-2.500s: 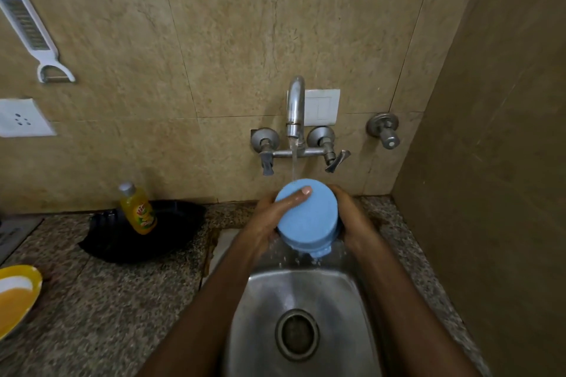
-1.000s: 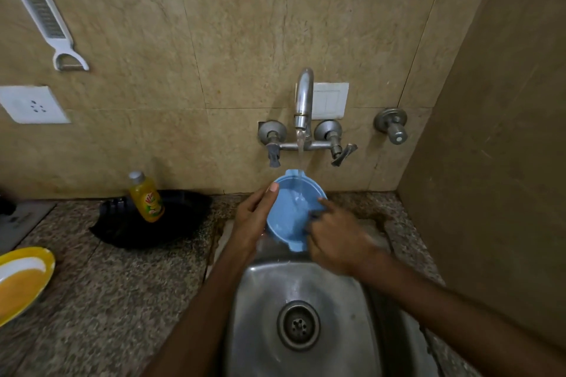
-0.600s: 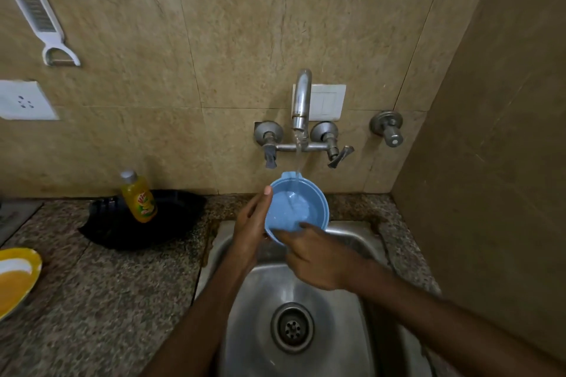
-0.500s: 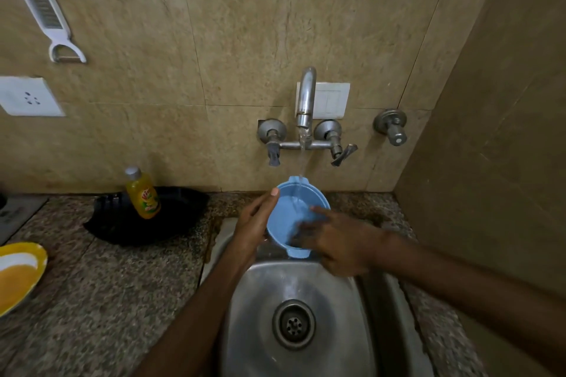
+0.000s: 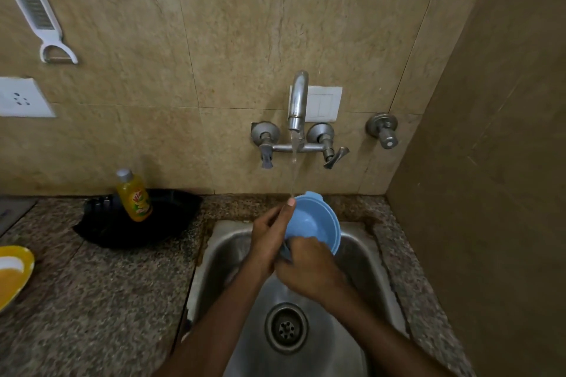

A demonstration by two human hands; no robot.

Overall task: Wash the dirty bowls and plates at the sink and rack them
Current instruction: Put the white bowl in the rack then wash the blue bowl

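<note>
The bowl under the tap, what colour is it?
Light blue. The bowl shows in the head view, held over the sink by both hands.

A speckled granite counter filled the lower left of the frame. On it sat a black plastic tray and, at the left edge, a yellow plate.

You face a beige stone-tiled wall where a white plastic grater-peeler hangs at upper left, above a white wall socket. A second white switch plate sits behind the spout, and a lone round metal valve projects to its right. On your speckled granite counter, a yellow dish-soap bottle with a grey cap stands at the wall-side edge of a black ridged plastic tray. A brown side wall closes off your right.
</note>
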